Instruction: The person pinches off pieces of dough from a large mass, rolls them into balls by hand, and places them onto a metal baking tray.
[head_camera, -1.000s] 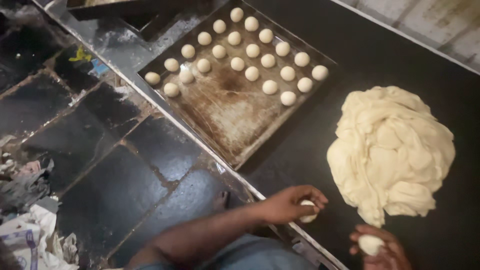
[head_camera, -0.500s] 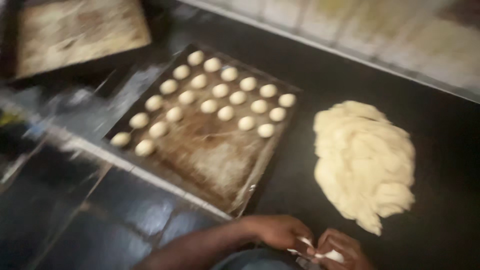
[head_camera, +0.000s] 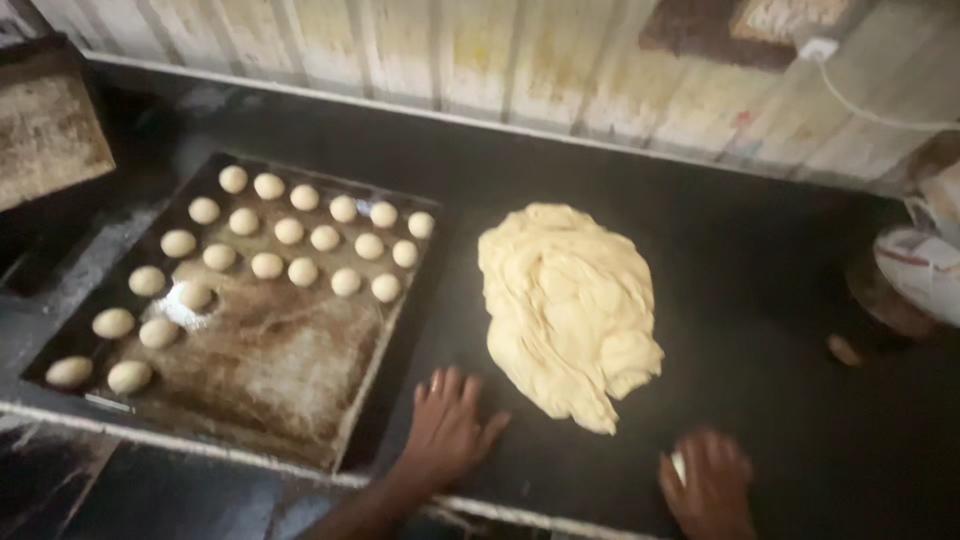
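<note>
While your left hand (head_camera: 447, 425) lies flat, fingers spread, on the black worktop (head_camera: 760, 300), its fingertips near the dark metal baking tray's (head_camera: 385, 345) corner, your right hand (head_camera: 712, 482) cups a small white dough piece (head_camera: 680, 465); the pale yellow dough mound (head_camera: 565, 305) sits just beyond both, bare worktop between them.

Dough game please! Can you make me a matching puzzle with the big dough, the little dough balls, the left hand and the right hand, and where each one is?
Things:
1. big dough heap
2. small dough balls
3. left hand
4. right hand

Places:
A. in rows on the baking tray
B. flat on the dark counter, beside the tray's near corner
C. middle of the counter
D. bottom edge, over a small white piece

Pairs: 1-C, 2-A, 3-B, 4-D
</note>
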